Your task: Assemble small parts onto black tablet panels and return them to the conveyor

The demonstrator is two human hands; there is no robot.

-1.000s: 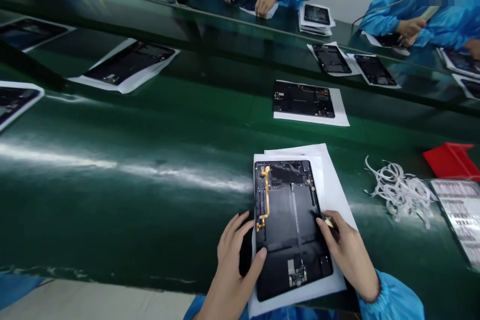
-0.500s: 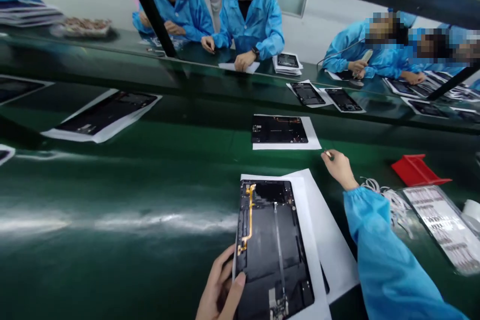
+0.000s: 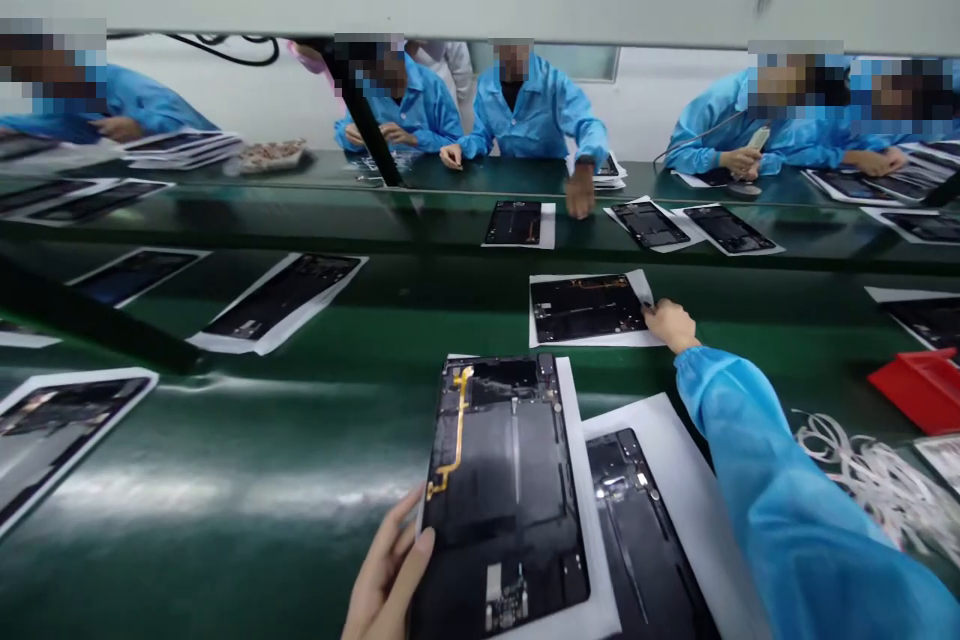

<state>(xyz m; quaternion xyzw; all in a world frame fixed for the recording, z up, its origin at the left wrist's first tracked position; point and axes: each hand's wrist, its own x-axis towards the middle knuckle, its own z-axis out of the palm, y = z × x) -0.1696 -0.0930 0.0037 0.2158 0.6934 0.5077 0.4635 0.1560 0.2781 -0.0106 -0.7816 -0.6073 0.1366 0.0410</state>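
My left hand (image 3: pixel 390 565) is closed on the left edge of a black tablet housing (image 3: pixel 491 480) with an orange ribbon cable, tilted up together with its white sheet. Under its right side lies a second black housing (image 3: pixel 652 530) on white paper. My right hand (image 3: pixel 671 323) reaches forward, fingers pinched on the right edge of a farther tablet housing (image 3: pixel 589 308) and its white sheet. That one lies on the green surface, its cable toward the back. Whether my right fingers hold anything small besides is hidden.
More housings on paper lie along the green line, one of them (image 3: pixel 281 300) to the left. At right are a red bin (image 3: pixel 919 390) and a pile of white strips (image 3: pixel 874 480). Co-workers in blue sit across; one co-worker's hand (image 3: pixel 580 192) reaches over the line.
My right hand has moved onto the edge of the farther housing and its sheet. The view has shifted. Across the line, a co-worker's arm now stretches out beside another housing.
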